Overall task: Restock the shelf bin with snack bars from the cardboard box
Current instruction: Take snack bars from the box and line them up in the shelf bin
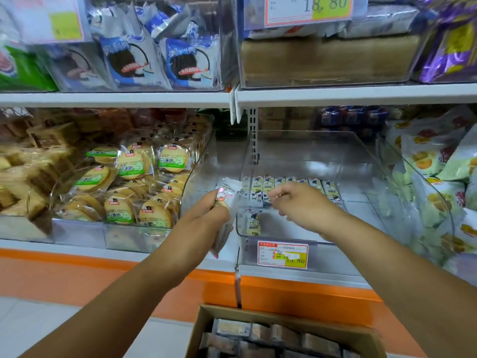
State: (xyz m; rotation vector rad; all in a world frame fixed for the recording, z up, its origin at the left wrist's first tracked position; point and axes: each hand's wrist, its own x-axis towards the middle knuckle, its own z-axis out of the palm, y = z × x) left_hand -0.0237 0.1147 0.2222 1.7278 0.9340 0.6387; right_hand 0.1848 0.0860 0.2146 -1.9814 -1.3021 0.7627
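Bin [361,156]: clear plastic, on the middle shelf [103,250], price tag [282,255] stuck on its front wall.

Bars in the bin:
- A row of bars [291,187] stands side by side across the middle of the floor, starting at the left wall and ending short of the right wall.
- A lone bar [251,223] lies apart from the row at the front left corner.

Left hand [219,210]: just outside the bin's left wall, near the front corner. Fingers are curled round a bundle of bars [222,239], which sticks out above and below the fist (wrappers blurred, count not readable).

Right hand [299,202]: reaches over the front rim into the bin, palm down. Its bent fingers [275,194] are at the left part of the row. Motion blur hides whether they pinch a bar or only touch the tops, so I cannot tell.

Box [204,329]: cardboard, open, below the shelf at the bottom edge of view, between the two forearms. More packed bars [258,334] lie inside it.

Neighbours:
- The bin to the left holds round biscuits [129,189] in clear wrap.
- The bin to the right holds pale green and yellow bags [438,177].
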